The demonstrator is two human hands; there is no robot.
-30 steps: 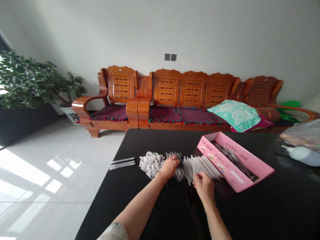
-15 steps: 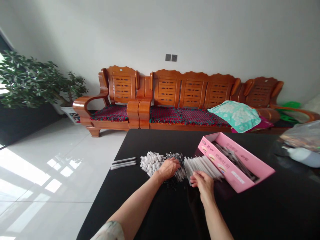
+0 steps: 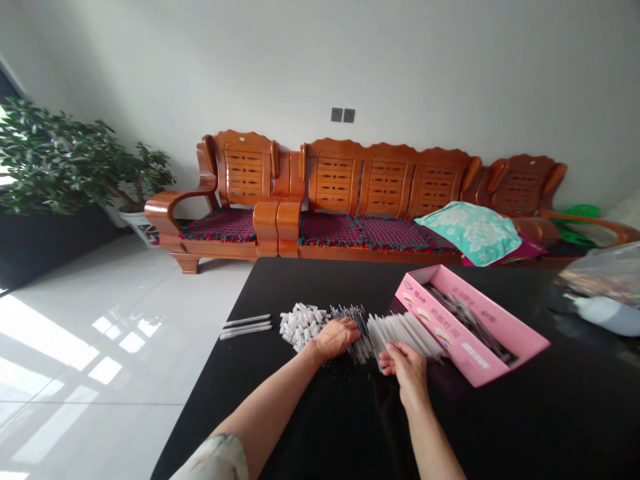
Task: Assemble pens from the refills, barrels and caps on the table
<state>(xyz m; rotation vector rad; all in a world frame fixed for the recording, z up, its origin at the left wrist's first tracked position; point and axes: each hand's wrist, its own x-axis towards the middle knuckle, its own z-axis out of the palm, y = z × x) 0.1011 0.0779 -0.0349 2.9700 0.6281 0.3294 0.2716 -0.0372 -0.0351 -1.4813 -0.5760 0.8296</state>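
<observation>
My left hand [image 3: 338,338] lies over the near left side of a bundle of thin dark pen refills [image 3: 361,341], its fingers curled down onto them. The fingertips are partly hidden, so I cannot make out what they grip. My right hand [image 3: 406,365] pinches at the near end of a row of white pen barrels [image 3: 404,333], with thumb and forefinger closed on a barrel. Left of my left hand is a heap of short white caps [image 3: 303,325]. Small black pieces [image 3: 341,369] lie below my left wrist.
Several slim white pens [image 3: 246,327] lie side by side at the table's left. A pink box [image 3: 467,357] with dark sticks inside stands right of the barrels. A plastic bag [image 3: 607,273] and a white bottle-like thing [image 3: 607,315] sit far right. A wooden sofa [image 3: 335,180] stands behind the black table [image 3: 320,427].
My left hand has shifted very slightly over the refills. My right hand stays at the near end of the barrels.
</observation>
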